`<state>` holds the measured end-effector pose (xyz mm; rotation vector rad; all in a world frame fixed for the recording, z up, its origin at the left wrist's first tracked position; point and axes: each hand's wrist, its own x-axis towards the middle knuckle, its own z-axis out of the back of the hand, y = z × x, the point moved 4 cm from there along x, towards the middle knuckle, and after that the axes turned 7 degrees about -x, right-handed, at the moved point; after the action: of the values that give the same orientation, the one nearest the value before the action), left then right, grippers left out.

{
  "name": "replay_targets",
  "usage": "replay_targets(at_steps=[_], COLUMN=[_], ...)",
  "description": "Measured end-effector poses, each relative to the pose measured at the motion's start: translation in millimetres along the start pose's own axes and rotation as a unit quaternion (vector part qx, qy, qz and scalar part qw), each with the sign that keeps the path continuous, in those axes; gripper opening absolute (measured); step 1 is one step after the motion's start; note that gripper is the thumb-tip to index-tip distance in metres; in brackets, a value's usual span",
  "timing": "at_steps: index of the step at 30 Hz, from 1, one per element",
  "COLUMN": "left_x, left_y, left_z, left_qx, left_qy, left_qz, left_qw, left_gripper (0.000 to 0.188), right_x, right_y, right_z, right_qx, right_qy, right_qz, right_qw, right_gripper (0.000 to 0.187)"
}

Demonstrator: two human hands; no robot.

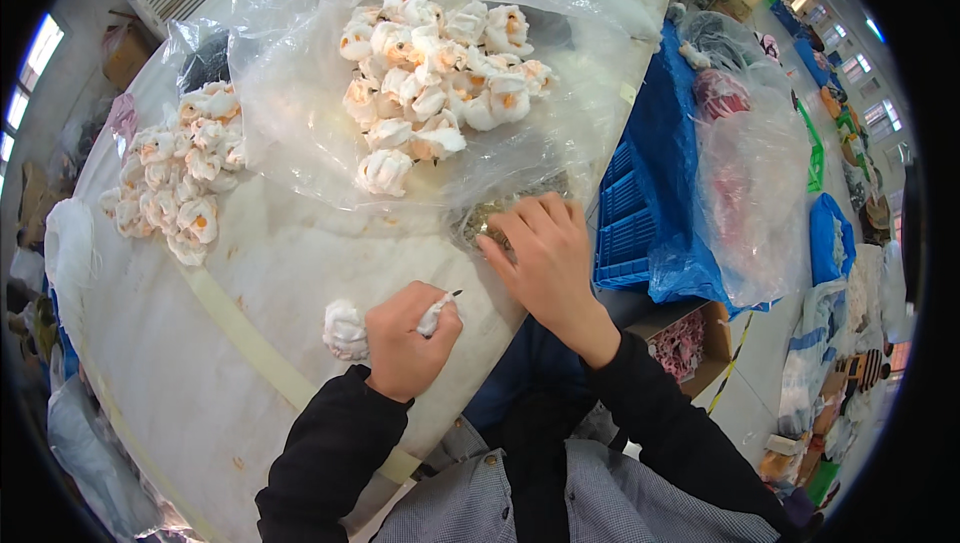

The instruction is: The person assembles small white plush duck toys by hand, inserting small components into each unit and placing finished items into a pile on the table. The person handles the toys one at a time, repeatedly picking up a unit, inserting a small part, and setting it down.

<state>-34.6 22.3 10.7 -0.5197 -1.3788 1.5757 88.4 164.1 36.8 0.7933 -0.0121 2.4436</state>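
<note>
On a pale surface (290, 233), the left hand (408, 338) clamped a fluffy white piece (433, 316), dark tip (458, 293) toward the right hand (545, 253), whose grip was unclear.

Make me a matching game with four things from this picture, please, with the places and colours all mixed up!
Things:
1. Left hand
2. Right hand
3. Crate
4. Tape

Matches:
A. Blue, to the right of the table
B. Pale yellow, running along the tabletop
C. At the small clear bag
D. Closed around a white piece with a dark tip

Right pairs: 1-D, 2-C, 3-A, 4-B
</note>
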Motion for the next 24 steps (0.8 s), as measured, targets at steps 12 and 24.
replay_targets(at_steps=[12, 24], left_x=[3.3, 2.5], left_y=[0.3, 1.9], left_z=[1.9, 2.6], left_qx=[-0.026, -0.026], left_qy=[-0.001, 0.008], left_qz=[0.014, 0.029], left_qw=[1.000, 0.999], left_gripper=[0.006, 0.008], right_x=[11.8, 3.1], right_y=[-3.9, -11.6], right_z=[-32.7, -6.0], right_qx=[-0.021, 0.128], right_qy=[0.024, 0.039], right_qz=[0.033, -0.008], right_qw=[0.999, 0.991], right_gripper=[0.009, 0.008])
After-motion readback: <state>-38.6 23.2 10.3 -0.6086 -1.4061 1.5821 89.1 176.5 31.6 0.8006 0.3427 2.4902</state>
